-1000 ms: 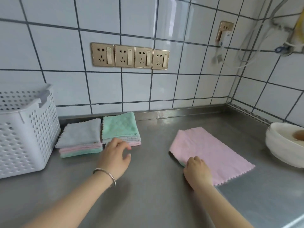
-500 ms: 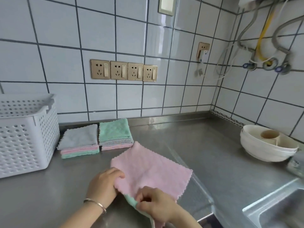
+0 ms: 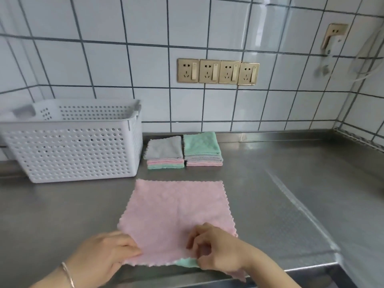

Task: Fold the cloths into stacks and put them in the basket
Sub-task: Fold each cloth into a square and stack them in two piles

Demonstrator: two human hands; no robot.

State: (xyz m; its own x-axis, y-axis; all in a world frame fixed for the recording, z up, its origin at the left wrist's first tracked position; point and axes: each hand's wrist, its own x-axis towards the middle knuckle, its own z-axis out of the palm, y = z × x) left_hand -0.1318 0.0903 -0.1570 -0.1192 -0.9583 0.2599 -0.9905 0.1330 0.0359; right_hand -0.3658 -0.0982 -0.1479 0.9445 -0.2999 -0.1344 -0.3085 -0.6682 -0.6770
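1. Desk [image 3: 291, 183]: steel, carries every item listed.
2. Basket [image 3: 72, 150]: white, perforated, rear left.
3. Pink cloth [image 3: 176, 215]: spread flat at the near edge, green cloth [image 3: 187, 262] showing beneath.
4. Two stacks [image 3: 182, 151]: folded, just right of the basket.
5. Left hand [image 3: 104, 254]: fingers pinch the pink cloth's near-left edge.
6. Right hand [image 3: 220, 248]: fingers curled, gripping the near edge.

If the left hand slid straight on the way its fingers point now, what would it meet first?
The left hand points right across the pink cloth whose near edge it already grips. Going straight on, it would probably meet the right hand first, though depth is unclear.
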